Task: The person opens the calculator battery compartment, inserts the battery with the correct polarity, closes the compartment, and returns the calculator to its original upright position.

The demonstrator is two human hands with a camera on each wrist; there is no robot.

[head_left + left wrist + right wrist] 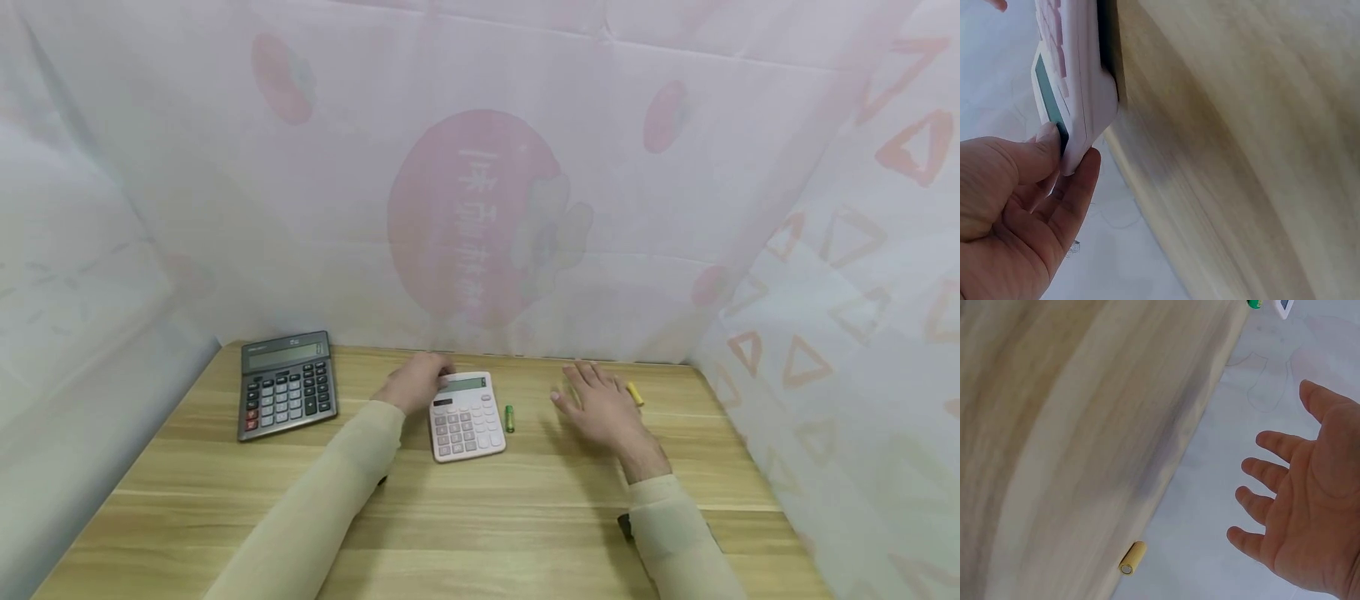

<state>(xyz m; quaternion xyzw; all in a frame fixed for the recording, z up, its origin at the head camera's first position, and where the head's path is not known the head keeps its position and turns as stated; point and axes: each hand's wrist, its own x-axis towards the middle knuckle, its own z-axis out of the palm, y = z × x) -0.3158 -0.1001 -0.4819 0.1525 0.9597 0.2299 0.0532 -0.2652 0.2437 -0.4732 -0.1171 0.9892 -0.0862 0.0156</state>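
my left hand pinching one white calculator, right hand spread, one green battery, one yellow battery, one grey calculator near table's far-left corner

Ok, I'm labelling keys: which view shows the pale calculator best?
The head view: nearly the whole front of the pale calculator shows. The left wrist view has it nearly edge-on, pinched by the left hand; the right wrist view, only a corner.
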